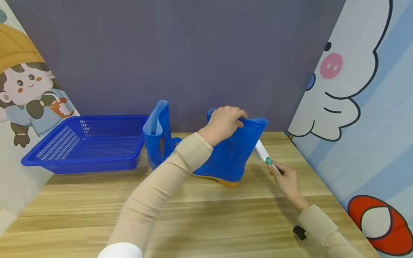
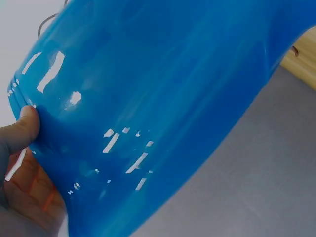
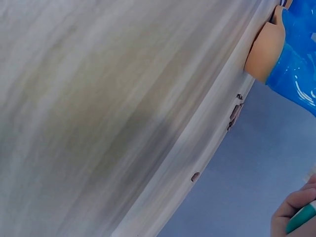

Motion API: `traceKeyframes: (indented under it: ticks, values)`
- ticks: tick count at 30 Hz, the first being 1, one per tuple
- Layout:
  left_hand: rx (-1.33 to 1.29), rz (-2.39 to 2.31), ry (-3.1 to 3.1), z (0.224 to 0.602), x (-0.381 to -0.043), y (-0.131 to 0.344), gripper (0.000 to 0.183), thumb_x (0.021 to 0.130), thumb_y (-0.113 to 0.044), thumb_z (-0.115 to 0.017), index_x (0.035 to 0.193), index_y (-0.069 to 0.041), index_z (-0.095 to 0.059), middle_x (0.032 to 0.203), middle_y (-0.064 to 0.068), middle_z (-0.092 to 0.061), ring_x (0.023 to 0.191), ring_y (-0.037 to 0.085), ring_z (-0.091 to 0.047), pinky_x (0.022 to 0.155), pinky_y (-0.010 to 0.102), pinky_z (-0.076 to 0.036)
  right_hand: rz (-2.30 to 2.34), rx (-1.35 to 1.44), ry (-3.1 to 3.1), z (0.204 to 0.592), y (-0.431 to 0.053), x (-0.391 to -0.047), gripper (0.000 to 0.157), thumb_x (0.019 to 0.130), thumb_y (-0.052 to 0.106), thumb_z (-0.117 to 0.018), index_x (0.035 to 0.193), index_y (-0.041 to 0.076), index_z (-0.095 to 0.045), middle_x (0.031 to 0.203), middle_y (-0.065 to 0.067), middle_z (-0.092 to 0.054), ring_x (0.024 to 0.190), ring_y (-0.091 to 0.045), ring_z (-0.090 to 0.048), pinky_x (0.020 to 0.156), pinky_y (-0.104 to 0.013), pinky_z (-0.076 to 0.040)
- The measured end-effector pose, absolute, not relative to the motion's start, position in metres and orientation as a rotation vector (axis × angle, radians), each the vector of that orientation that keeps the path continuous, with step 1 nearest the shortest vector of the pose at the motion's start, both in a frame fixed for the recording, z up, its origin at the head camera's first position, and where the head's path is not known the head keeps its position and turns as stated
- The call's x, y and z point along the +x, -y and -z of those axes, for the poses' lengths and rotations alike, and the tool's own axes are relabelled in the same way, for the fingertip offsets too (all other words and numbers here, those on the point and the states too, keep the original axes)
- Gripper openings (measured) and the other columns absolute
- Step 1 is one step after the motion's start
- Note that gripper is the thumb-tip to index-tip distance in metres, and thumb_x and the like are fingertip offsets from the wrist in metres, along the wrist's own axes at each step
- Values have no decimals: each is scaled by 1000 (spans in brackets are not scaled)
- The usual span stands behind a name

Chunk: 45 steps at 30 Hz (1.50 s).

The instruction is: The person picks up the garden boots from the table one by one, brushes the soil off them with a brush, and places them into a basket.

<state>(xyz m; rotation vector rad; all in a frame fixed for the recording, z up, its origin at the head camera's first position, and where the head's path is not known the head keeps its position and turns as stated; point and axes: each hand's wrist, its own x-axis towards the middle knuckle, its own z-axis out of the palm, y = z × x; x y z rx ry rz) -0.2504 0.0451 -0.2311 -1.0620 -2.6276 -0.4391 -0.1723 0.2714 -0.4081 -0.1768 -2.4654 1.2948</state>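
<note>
Holding the boot (image 1: 230, 154) by its top edge with the left hand (image 1: 224, 123), with fingers (image 2: 39, 190) curled over the rim and clearly grasping. Gripping the brush (image 1: 262, 152) by its handle with the right hand (image 1: 288, 181), with bristles turned toward the shaft (hard to tell whether touching, with the far end meeting the boot's outline in the head view).

To be found over the middle of the table (image 1: 226, 222), that same boot: upright, orange sole down, shaft leaning a little to the right. Not certain from here whether resting with full weight or slightly lifted.

Done, judging by the two grips: taking up boot and brush and bringing both close together. Probably at the brushing stage, then, but impossible to place early or late within that stage. In the left wrist view, only glossy blue with bright reflections, and no plain line between brushed and unbrushed parts.

Left, as a guess: finishing the outside of this boot, and perhaps giving the other boot (image 1: 153, 143) the same treatment. Standing upright just right of the basket (image 1: 90, 166), that one, and touched by neither hand; no telling whether already brushed. Both outside the basket, in any case, and nothing to show any part for it in the work.
</note>
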Motion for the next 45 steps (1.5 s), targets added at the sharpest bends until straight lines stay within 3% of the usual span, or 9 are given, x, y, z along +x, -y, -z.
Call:
traceKeyframes:
  ticks: [4, 14, 31, 37, 45]
  values:
    - [-1110, 585, 2571, 229, -256, -36, 23, 89, -17, -58, 111, -17, -67, 108, -1, -67, 89, 12, -65, 74, 23, -51, -1300, -160, 2441, 407, -270, -174, 39, 91, 26, -57, 119, -1, -59, 88, -17, -67, 65, 3, -54, 51, -19, -44]
    - [-1239, 602, 2490, 216, -266, -12, 24, 90, -13, -57, 112, -12, -66, 109, 3, -66, 91, 13, -64, 80, 23, -51, -1302, -169, 2477, 404, -266, -175, 41, 91, 30, -57, 120, 1, -59, 84, -11, -66, 62, -1, -51, 50, -20, -43]
    - [-1484, 345, 2376, 198, -267, 16, 15, 89, -4, -56, 96, -9, -68, 96, 3, -68, 85, 13, -63, 77, 23, -52, -1331, -133, 2473, 408, -263, -177, 39, 91, 26, -57, 120, -1, -58, 84, -13, -65, 58, -3, -49, 47, -20, -41]
    - [-1603, 225, 2397, 196, -256, 27, 15, 87, 1, -59, 92, -8, -69, 91, 3, -69, 78, 12, -63, 71, 20, -52, -1364, -109, 2463, 412, -260, -178, 37, 91, 22, -57, 120, -1, -58, 80, -6, -63, 58, -2, -47, 48, -19, -41]
    - [-1590, -19, 2513, 195, -224, 32, 20, 85, 0, -61, 98, -12, -70, 98, 0, -68, 86, 14, -64, 73, 25, -53, -1392, -114, 2483, 416, -256, -181, 41, 92, 27, -56, 121, -1, -57, 83, -10, -64, 61, -6, -50, 49, -19, -42]
